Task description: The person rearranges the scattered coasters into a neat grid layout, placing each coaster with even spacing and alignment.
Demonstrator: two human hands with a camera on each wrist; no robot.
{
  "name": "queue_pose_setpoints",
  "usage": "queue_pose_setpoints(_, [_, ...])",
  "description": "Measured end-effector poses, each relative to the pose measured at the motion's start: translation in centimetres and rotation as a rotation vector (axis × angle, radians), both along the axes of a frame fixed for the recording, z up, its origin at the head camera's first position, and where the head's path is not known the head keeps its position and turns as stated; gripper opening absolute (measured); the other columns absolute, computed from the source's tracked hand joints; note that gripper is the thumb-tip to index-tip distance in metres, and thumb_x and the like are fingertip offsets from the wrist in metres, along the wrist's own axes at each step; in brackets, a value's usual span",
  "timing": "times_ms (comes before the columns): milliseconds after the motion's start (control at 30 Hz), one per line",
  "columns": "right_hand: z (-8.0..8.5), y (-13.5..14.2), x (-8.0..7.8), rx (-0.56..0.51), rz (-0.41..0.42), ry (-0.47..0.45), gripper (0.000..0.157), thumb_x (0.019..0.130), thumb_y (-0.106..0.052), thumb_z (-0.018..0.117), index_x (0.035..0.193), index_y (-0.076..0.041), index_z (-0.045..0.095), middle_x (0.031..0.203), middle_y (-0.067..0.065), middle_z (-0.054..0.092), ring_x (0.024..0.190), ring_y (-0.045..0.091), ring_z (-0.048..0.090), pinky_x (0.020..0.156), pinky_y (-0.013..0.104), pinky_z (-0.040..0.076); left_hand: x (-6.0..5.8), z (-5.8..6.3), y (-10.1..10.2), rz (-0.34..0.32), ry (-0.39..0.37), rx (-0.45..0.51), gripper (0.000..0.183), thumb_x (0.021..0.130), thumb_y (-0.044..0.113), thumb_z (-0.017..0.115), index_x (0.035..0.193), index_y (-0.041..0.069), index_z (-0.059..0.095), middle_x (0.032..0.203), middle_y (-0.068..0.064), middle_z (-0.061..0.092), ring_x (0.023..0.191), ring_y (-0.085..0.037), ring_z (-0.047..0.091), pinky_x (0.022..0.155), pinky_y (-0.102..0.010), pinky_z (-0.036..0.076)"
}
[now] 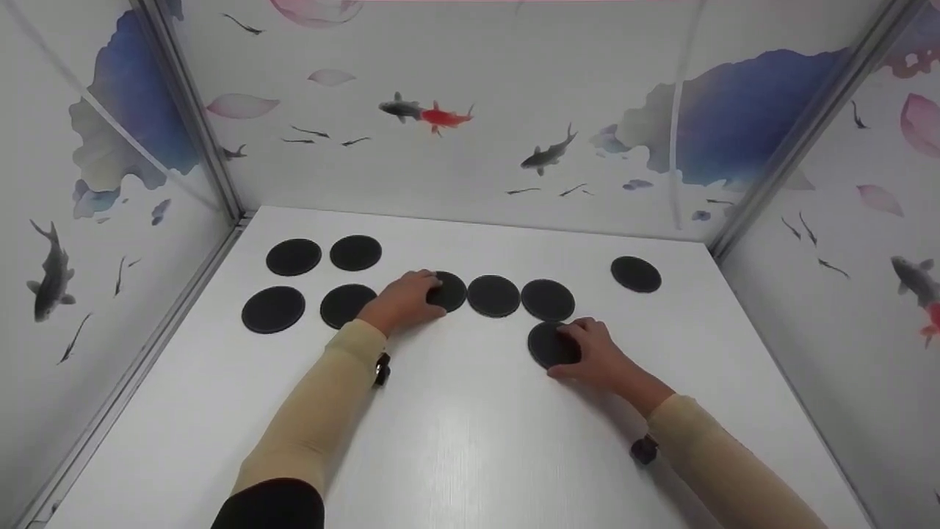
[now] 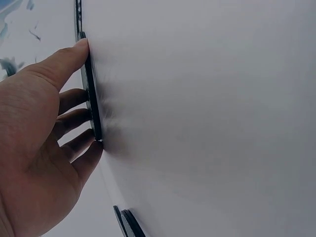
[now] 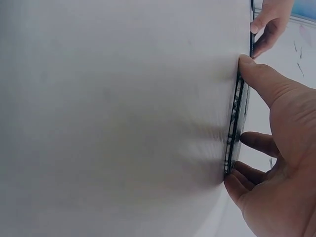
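Observation:
In the head view my left hand (image 1: 402, 303) holds a black round coaster (image 1: 449, 294) by its edge, thumb on the near side and fingers on the far side. That coaster is the left end of a row with a middle coaster (image 1: 493, 296) and a right coaster (image 1: 548, 300). Just below the right one, my right hand (image 1: 601, 360) grips another coaster (image 1: 548, 347) between thumb and fingers. The left wrist view shows the left coaster (image 2: 92, 94) edge-on in the fingers. In the right wrist view, the right coaster (image 3: 234, 126) is also edge-on; whether it is lifted I cannot tell.
Several more black coasters (image 1: 273, 309) lie at the left of the white table (image 1: 455, 455), one partly behind the left hand. A single coaster (image 1: 636, 274) lies at the back right. Printed panels with fish stand around the table on three sides.

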State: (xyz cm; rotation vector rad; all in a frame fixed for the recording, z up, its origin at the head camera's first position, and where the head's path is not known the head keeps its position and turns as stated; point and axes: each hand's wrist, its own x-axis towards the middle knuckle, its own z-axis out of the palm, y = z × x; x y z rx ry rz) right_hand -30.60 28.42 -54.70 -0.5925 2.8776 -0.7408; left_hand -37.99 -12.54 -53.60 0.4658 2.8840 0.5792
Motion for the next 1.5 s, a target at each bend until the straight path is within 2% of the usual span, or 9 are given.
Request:
queue_pose_setpoints(200, [-0.2, 0.2, 0.0, -0.022, -0.008, -0.010, 0.084, 0.087, -0.046, 0.095, 0.151, -0.004, 0.061, 0.148, 0.024, 0.050, 0.138, 0.041, 0.043, 0.113, 0.060, 0.047, 0.1, 0.0, 0.0, 0.004, -0.005, -0.002, 0.074, 0.106, 0.048, 0.073, 0.167, 0.013, 0.050, 0.175, -0.013, 0.039, 0.162, -0.036, 0.036, 0.130, -0.052, 0.034])
queue_pose_setpoints(500, [-0.1, 0.4, 0.0, -0.049, -0.012, -0.026, 0.085, 0.088, -0.051, 0.094, 0.153, -0.006, 0.060, 0.149, 0.022, 0.048, 0.139, 0.040, 0.044, 0.114, 0.060, 0.046, 0.0, -0.1, 0.0, -0.009, 0.029, 0.014, 0.072, 0.105, 0.045, 0.076, 0.164, 0.010, 0.053, 0.173, -0.016, 0.044, 0.160, -0.037, 0.040, 0.129, -0.051, 0.036])
queue_pose_setpoints(600, [0.2, 0.6, -0.4, -0.093, -0.024, -0.002, 0.080, 0.091, -0.047, 0.093, 0.151, -0.005, 0.062, 0.149, 0.023, 0.050, 0.139, 0.041, 0.046, 0.114, 0.060, 0.046, -0.1, -0.1, 0.0, -0.011, 0.021, 0.013, 0.073, 0.106, 0.045, 0.076, 0.165, 0.010, 0.052, 0.173, -0.016, 0.043, 0.160, -0.037, 0.040, 0.129, -0.051, 0.036])
queue_pose_setpoints(700, [0.6, 0.9, -1.1, -0.113, -0.015, 0.018, 0.080, 0.092, -0.043, 0.092, 0.155, -0.005, 0.058, 0.156, 0.023, 0.049, 0.145, 0.043, 0.043, 0.120, 0.061, 0.043, -0.1, 0.0, 0.0, -0.010, 0.011, 0.006, 0.073, 0.106, 0.046, 0.075, 0.166, 0.010, 0.052, 0.174, -0.016, 0.041, 0.161, -0.037, 0.038, 0.130, -0.052, 0.035])
queue_pose_setpoints(867, [1.1, 1.6, -2.8, -0.085, 0.079, 0.005, 0.091, 0.093, -0.045, 0.091, 0.165, -0.008, 0.049, 0.173, 0.022, 0.036, 0.160, 0.047, 0.029, 0.128, 0.066, 0.030, -0.2, 0.0, 0.0, -0.013, -0.002, -0.004, 0.073, 0.106, 0.047, 0.075, 0.166, 0.011, 0.051, 0.174, -0.015, 0.041, 0.161, -0.037, 0.039, 0.129, -0.053, 0.036])
queue_pose_setpoints(967, [1.2, 1.9, -3.7, -0.050, 0.127, -0.011, 0.093, 0.093, -0.048, 0.090, 0.168, -0.011, 0.048, 0.178, 0.019, 0.031, 0.163, 0.046, 0.025, 0.130, 0.066, 0.026, -0.4, 0.0, 0.0, -0.017, -0.003, -0.010, 0.073, 0.106, 0.047, 0.075, 0.165, 0.011, 0.052, 0.173, -0.015, 0.042, 0.160, -0.037, 0.039, 0.129, -0.052, 0.036])
queue_pose_setpoints(1200, [1.0, 2.1, -5.0, 0.012, 0.166, -0.050, 0.091, 0.094, -0.052, 0.088, 0.166, -0.012, 0.051, 0.178, 0.019, 0.031, 0.164, 0.047, 0.025, 0.131, 0.065, 0.025, -0.2, 0.0, 0.2, -0.022, 0.016, -0.005, 0.072, 0.106, 0.046, 0.075, 0.165, 0.011, 0.053, 0.173, -0.015, 0.043, 0.160, -0.037, 0.039, 0.129, -0.052, 0.036])
queue_pose_setpoints(1367, [0.8, 2.1, -5.3, 0.041, 0.173, -0.093, 0.091, 0.095, -0.054, 0.086, 0.167, -0.012, 0.051, 0.178, 0.014, 0.033, 0.165, 0.044, 0.024, 0.132, 0.064, 0.024, 0.1, -0.1, 0.1, -0.026, 0.017, 0.004, 0.071, 0.106, 0.046, 0.075, 0.164, 0.011, 0.054, 0.172, -0.015, 0.044, 0.160, -0.037, 0.040, 0.129, -0.052, 0.036])
queue_pose_setpoints(1500, [0.7, 2.1, -5.5, 0.048, 0.168, -0.095, 0.091, 0.095, -0.056, 0.086, 0.167, -0.013, 0.051, 0.179, 0.012, 0.033, 0.166, 0.043, 0.024, 0.132, 0.063, 0.024, 0.0, 0.0, 0.0, -0.021, 0.028, 0.004, 0.070, 0.105, 0.045, 0.076, 0.163, 0.011, 0.055, 0.170, -0.014, 0.047, 0.158, -0.036, 0.042, 0.128, -0.052, 0.038])
